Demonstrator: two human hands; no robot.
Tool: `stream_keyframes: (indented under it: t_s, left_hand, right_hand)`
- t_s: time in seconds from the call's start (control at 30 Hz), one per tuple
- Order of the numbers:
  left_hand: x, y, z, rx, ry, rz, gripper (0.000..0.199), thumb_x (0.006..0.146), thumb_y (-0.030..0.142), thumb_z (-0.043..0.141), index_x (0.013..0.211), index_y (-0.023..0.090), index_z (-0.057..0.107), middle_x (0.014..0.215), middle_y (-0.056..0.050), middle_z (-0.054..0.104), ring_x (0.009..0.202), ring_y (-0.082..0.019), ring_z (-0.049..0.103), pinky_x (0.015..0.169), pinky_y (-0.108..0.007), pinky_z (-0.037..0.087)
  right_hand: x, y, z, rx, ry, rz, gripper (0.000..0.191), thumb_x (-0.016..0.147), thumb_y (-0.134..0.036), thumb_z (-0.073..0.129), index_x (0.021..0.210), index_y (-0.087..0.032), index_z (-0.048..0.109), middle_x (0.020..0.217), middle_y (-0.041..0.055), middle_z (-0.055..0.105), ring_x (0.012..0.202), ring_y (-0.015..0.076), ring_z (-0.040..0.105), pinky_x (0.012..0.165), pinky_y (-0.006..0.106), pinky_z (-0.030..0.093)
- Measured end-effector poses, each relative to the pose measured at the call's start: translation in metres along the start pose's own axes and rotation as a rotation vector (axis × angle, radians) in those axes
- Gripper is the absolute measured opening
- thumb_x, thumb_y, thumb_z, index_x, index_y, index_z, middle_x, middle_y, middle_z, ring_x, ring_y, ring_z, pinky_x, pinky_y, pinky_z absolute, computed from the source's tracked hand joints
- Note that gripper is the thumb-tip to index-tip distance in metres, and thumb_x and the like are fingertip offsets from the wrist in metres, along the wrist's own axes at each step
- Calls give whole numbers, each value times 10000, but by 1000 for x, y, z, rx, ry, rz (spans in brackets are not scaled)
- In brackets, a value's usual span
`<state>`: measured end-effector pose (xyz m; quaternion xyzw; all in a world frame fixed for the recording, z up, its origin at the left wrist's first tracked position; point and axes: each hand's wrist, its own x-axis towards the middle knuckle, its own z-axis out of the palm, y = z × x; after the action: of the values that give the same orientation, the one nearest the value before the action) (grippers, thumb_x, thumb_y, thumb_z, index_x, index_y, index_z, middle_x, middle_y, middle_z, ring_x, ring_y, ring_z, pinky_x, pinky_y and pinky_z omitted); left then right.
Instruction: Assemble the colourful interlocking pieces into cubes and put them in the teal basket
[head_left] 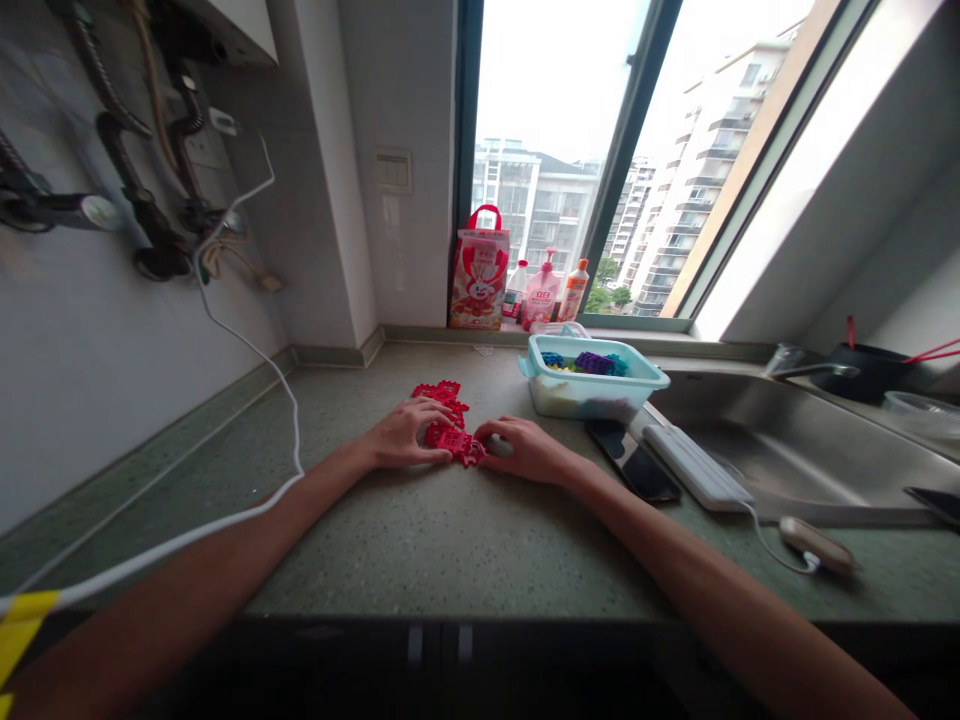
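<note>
On the counter lies a cluster of red toy pieces with notched, openwork edges, their exact kind too small to tell. My left hand [411, 432] curls round the left side of the nearer red notched piece [450, 440], thumb in front and fingers behind. From the right, my right hand [521, 450] pinches the same piece's right end between thumb and fingertips. More red notched pieces [439, 391] lie just beyond my left fingers, and I cannot tell whether they are joined to it. The fingertips partly cover the held piece.
A light-blue tub [592, 395] of coloured pieces stands to the right. Beside it lie a black phone [634, 460], a white power strip [697, 468] and a beige corded device [816, 545], next to the sink [810, 440]. A white cable [292, 420] crosses my left forearm. Bottles [541, 295] line the windowsill.
</note>
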<state>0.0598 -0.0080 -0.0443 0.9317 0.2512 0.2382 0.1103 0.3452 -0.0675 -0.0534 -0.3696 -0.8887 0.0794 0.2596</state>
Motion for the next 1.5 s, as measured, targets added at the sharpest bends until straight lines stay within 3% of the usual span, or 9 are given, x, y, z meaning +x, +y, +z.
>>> stream_keyframes:
  t_s: [0.2,0.5,0.63,0.8,0.97,1.17,1.3,1.5]
  left_hand:
    - [1,0,2,-41,-2,15,461,810,515,830,1180,245,768,1321,-86,721,1286,-272,623,1173,-455,426]
    - [2,-1,5,-76,-11,19,459,790,491,850,1166,236,782,1326,-98,720,1274,-273,637,1161,-451,446]
    - [3,-3,4,-81,48,4,434,733,481,887,1064,220,781,1285,-95,738,1282,-277,630,1184,-456,422]
    - [-1,-10,-1,25,143,-119,394,728,489,872,986,217,749,1218,-75,761,1220,-292,639,1128,-465,448]
    - [-4,-15,-2,90,92,-147,439,753,593,824,991,233,743,1140,-53,771,1099,-281,667,1058,-441,476]
    - [-7,-19,-2,22,40,-204,519,717,573,846,1085,228,727,1105,-54,766,998,-258,699,927,-386,521]
    - [-6,-9,-2,-55,45,-204,591,718,524,859,1199,227,686,1088,-49,766,959,-240,716,883,-360,532]
    - [0,21,10,-137,61,-115,703,704,395,882,1330,209,622,1108,-51,769,1020,-237,724,982,-358,516]
  right_hand:
    - [1,0,1,10,-15,-86,192,950,-328,745,1121,-245,766,1084,74,790,1036,229,729,954,341,554]
    - [1,2,3,-1,-9,-123,231,977,-360,707,1177,-271,782,1150,77,787,1062,228,732,976,352,560]
    - [1,3,3,10,-14,-116,241,983,-368,700,1192,-279,779,1161,70,785,1070,227,726,978,353,561]
    - [0,3,4,19,-13,-119,253,985,-382,698,1205,-282,774,1178,61,781,1078,223,721,991,347,551]
    - [-1,4,-1,0,-23,-117,259,986,-381,691,1213,-279,766,1167,61,784,1073,224,719,977,343,552]
    - [-6,14,-10,-123,34,-9,256,932,-399,749,1145,-261,780,1092,73,788,1000,245,731,905,356,568]
    - [-4,14,-11,-170,132,33,263,932,-417,754,1129,-245,776,1052,81,789,1000,266,722,885,376,568]
    - [3,-2,1,-57,151,-73,257,945,-356,753,1177,-245,745,1149,82,770,1043,238,721,940,352,559]
